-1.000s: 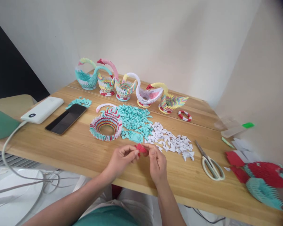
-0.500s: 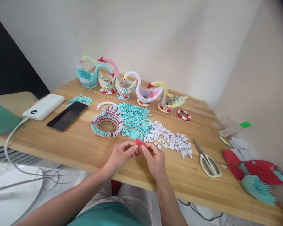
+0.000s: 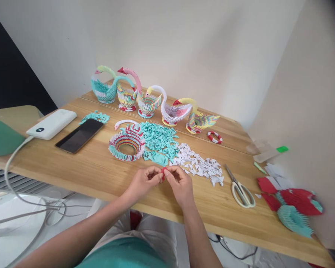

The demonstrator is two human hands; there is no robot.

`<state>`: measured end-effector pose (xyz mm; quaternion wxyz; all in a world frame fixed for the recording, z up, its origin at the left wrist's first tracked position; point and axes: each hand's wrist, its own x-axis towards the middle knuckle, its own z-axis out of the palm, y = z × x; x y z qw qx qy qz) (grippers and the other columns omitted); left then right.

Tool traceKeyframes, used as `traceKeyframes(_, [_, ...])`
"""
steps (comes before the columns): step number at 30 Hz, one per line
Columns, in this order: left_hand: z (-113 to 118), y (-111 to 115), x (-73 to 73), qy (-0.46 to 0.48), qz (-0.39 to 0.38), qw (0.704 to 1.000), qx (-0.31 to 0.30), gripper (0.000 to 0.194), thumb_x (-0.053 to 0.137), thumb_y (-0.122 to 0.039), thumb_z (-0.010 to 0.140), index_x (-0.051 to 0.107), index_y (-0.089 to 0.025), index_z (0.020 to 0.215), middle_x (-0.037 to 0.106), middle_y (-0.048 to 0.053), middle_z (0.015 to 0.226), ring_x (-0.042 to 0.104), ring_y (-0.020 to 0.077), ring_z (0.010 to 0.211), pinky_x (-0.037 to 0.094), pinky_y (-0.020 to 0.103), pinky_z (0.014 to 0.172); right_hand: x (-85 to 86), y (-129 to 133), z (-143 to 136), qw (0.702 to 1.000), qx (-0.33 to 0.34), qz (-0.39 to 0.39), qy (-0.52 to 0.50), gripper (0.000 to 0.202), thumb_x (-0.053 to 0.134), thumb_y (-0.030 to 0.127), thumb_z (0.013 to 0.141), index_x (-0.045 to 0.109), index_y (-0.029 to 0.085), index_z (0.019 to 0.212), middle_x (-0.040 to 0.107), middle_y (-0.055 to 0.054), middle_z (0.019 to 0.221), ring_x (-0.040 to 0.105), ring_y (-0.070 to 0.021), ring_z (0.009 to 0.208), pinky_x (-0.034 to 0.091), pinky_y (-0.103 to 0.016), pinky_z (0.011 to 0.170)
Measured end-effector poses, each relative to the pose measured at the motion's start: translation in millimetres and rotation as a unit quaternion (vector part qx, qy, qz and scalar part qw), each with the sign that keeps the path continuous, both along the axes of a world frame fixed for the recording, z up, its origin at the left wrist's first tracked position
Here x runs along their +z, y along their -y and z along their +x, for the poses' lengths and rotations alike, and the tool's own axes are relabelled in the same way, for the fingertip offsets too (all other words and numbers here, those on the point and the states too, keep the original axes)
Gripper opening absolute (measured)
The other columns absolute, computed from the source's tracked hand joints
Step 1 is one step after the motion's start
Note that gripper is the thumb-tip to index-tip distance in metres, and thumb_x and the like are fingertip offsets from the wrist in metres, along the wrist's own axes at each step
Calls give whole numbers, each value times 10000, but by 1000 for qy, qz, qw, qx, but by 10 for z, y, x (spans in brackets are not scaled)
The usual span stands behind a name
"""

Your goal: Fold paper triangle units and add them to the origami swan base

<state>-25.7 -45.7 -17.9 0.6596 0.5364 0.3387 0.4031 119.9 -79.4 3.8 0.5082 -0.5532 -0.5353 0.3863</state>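
Note:
A small piece of red paper (image 3: 163, 173) is pinched between my two hands above the front part of the table. My left hand (image 3: 145, 181) grips its left side with thumb and fingers, and my right hand (image 3: 179, 183) pinches the right side. Fingertips cover most of the paper, so its folds are hidden. Just beyond lie a pile of folded turquoise paper pieces (image 3: 159, 138) and a pile of folded white pieces (image 3: 199, 162). To the left of these stands a round basket of interlocked paper pieces (image 3: 115, 143), with a curved white neck (image 3: 125, 122) behind it.
Several paper swans (image 3: 171, 111) line the back, beside a red-and-white ring (image 3: 214, 137). Scissors (image 3: 241, 191) lie at right, near red paper sheets (image 3: 298, 201) and a turquoise paper piece (image 3: 293, 219). On the left are a phone (image 3: 80, 136) and a cabled power bank (image 3: 51, 124).
Less of the red paper shows now, and my fingertips have come closer together around it. The view has shifted slightly, bringing the right-hand items a little leftward.

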Motion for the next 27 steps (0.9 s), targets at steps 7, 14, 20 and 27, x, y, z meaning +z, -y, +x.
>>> traceKeyframes(7, [-28, 2, 19, 35, -56, 998, -10, 298, 692, -417, 747, 615, -129, 751, 628, 17, 699, 514, 87, 566, 403, 211, 545, 16, -7, -101, 997, -28, -14, -72, 171, 664, 365, 832, 625, 207, 778, 660, 14, 691, 588, -129, 609, 494, -260, 617])
traceKeyframes(14, [-98, -15, 28, 39, -60, 997, 1, 308, 689, -430, 768, 629, -128, 756, 646, 22, 700, 527, 86, 557, 416, 215, 554, 28, -2, -114, 998, -32, -26, -51, 214, 673, 399, 821, 627, 196, 772, 673, -4, 700, 606, -145, 637, 513, -278, 639])
traceKeyframes(20, [-142, -27, 68, 31, -48, 998, -1, 305, 685, -429, 770, 631, -131, 740, 643, 17, 670, 514, 84, 541, 402, 209, 542, 76, -6, -112, 999, -30, -21, -38, 215, 671, 400, 819, 625, 199, 756, 673, 1, 679, 603, -144, 625, 509, -274, 630])
traceKeyframes(27, [-202, -53, 145, -9, -11, 999, -35, 323, 642, -443, 797, 652, -132, 714, 644, 30, 670, 523, 97, 564, 399, 211, 545, 124, 17, -67, 1000, -15, -12, 20, 188, 652, 374, 841, 628, 205, 763, 663, 14, 682, 602, -137, 626, 485, -256, 616])
